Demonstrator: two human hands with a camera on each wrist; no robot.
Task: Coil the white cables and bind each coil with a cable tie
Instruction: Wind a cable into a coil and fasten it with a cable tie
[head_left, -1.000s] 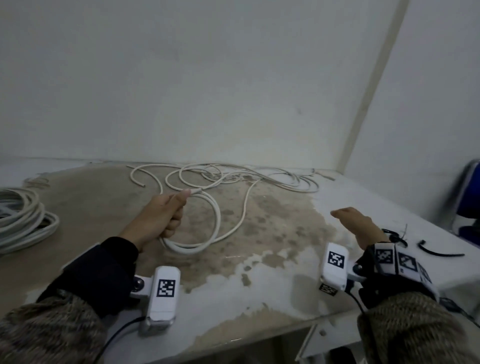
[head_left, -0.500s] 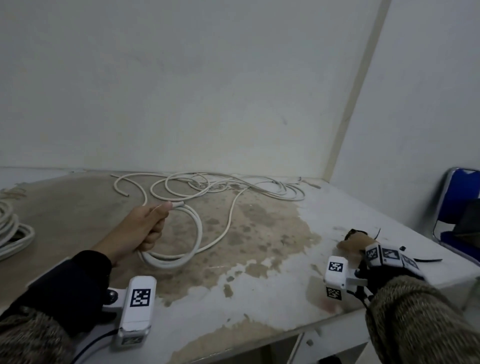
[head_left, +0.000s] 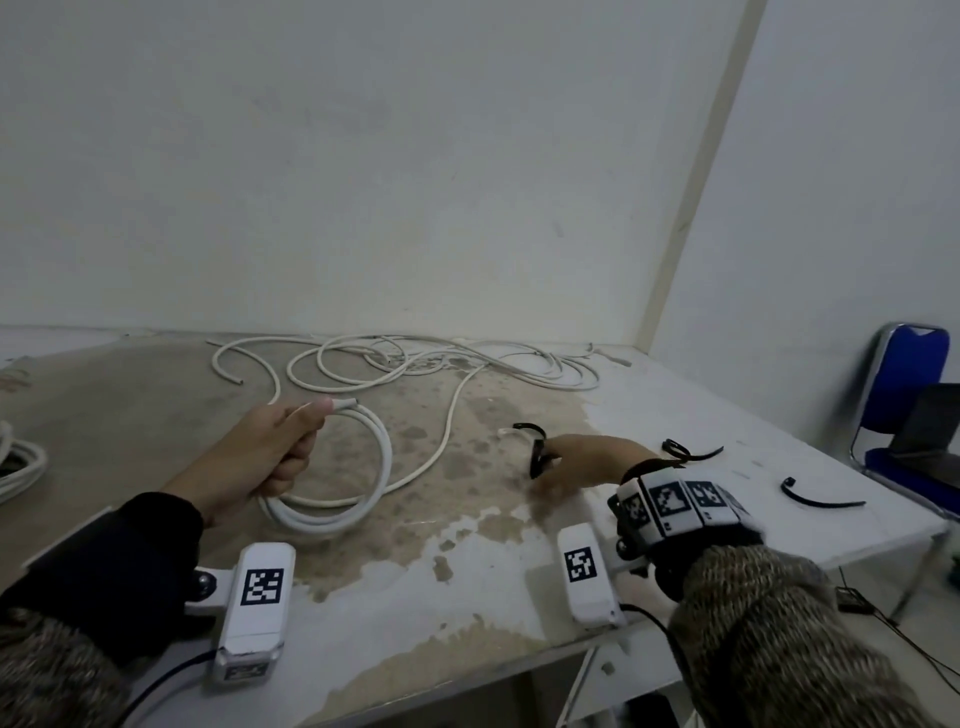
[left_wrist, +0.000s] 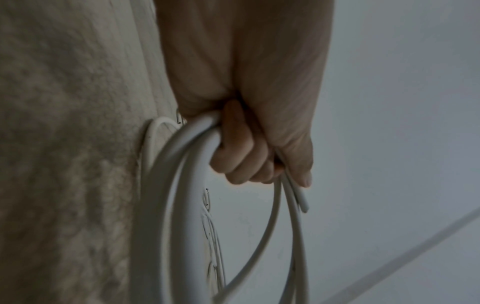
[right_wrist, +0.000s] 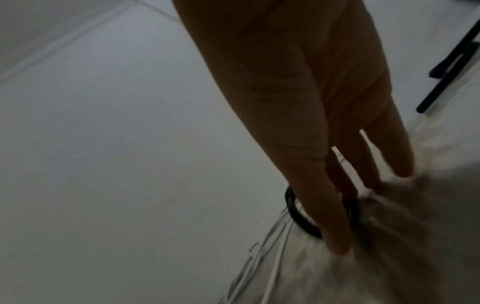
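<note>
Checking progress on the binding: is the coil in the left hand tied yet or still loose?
Loose. The left hand grips the coil bare, with no tie on its loops; the right hand holds a black tie apart from it.

A bare, makeshift workroom is suggested; plain white walls are seen meeting at a corner; a worn table with peeling, stained paint is set against them; loose white cables and black cable ties are scattered on it; a blue chair is placed beside it.
</note>
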